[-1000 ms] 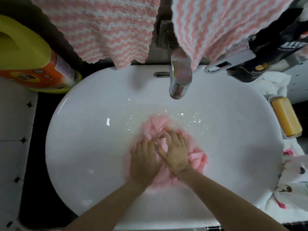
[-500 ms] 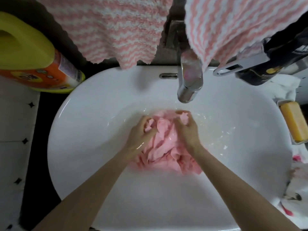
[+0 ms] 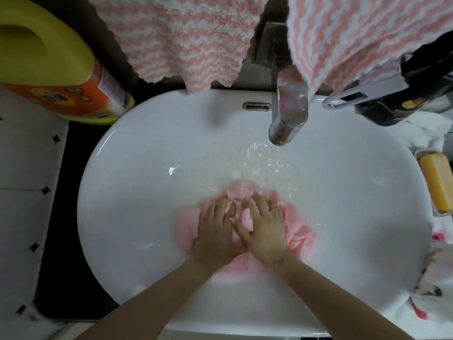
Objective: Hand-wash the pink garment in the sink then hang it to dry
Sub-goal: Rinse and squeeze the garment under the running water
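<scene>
Both hands press down on the pink garment (image 3: 300, 233), which lies bunched and wet in the bottom of the white sink (image 3: 127, 197), toward the near side of the bowl and below the spout's line. The left hand (image 3: 214, 233) lies flat on the garment's left half, its fingers (image 3: 221, 208) straight and slightly spread, grasping nothing. The right hand (image 3: 264, 228) lies just beside it on the right half, fingers likewise extended and released, a ring (image 3: 276, 207) on one of them, and its thumb reaches across to touch the left hand. Pink cloth shows between and all round the two hands, with a small puffed fold (image 3: 239, 190) rising just past the fingertips. Shallow water (image 3: 257, 160) ripples in the bowl between the garment and the chrome faucet (image 3: 289, 116); whether the tap is running is hard to tell from the glare. The faucet's lever handle (image 3: 362, 94) points to the right, and an overflow slot (image 3: 256, 106) sits in the back wall. Two pink-and-white striped towels (image 3: 183, 38) hang above the sink's far edge. A yellow detergent jug (image 3: 46, 52) with an orange label stands at the far left, and a yellow soap bar (image 3: 438, 182) rests in a dish at the right rim.
</scene>
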The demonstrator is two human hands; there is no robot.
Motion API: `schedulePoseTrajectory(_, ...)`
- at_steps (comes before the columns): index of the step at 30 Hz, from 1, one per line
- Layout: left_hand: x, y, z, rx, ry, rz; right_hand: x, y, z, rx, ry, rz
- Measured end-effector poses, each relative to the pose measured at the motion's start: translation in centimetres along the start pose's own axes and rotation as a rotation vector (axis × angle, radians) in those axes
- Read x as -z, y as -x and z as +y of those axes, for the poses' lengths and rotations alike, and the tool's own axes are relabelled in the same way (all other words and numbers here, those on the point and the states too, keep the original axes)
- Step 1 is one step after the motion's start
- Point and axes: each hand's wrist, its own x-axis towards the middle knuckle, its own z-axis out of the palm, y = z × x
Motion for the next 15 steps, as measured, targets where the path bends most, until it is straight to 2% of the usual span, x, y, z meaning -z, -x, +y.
schedulePoseTrajectory(3, -0.6, -1.3, 0.1, -0.065, -0.045, 0.109, -0.4, -1.9, 0.0, -0.029, -0.001, 0.209)
schedulePoseTrajectory(6, -1.0, -3.2, -0.5, -0.063, -0.088, 0.155, -0.3, -4.0, 0.1, -0.050, 0.003, 0.232)
schedulePoseTrajectory(9, -0.6, -5.4, -1.6, -0.045, -0.043, -0.002, 1.2, -6.2, -0.6, -0.137, 0.048, 0.057)
schedulePoseTrajectory(11, 0.4, -6.9, -1.9, 0.000, 0.040, -0.251, 1.9, -7.6, -0.4, -0.193, 0.147, -0.083)
schedulePoseTrajectory(12, 0.7, -7.6, -2.0, 0.050, 0.082, -0.338, 2.4, -8.2, -0.6, -0.183, 0.207, -0.109)
schedulePoseTrajectory(13, 1.0, -8.2, -2.2, 0.060, 0.122, -0.353, 2.6, -8.7, -0.6, -0.155, 0.234, -0.088)
schedulePoseTrajectory(15, 2.3, -9.5, -2.6, 0.035, 0.231, -0.345, 3.2, -9.0, -0.7, -0.179, 0.093, -0.004)
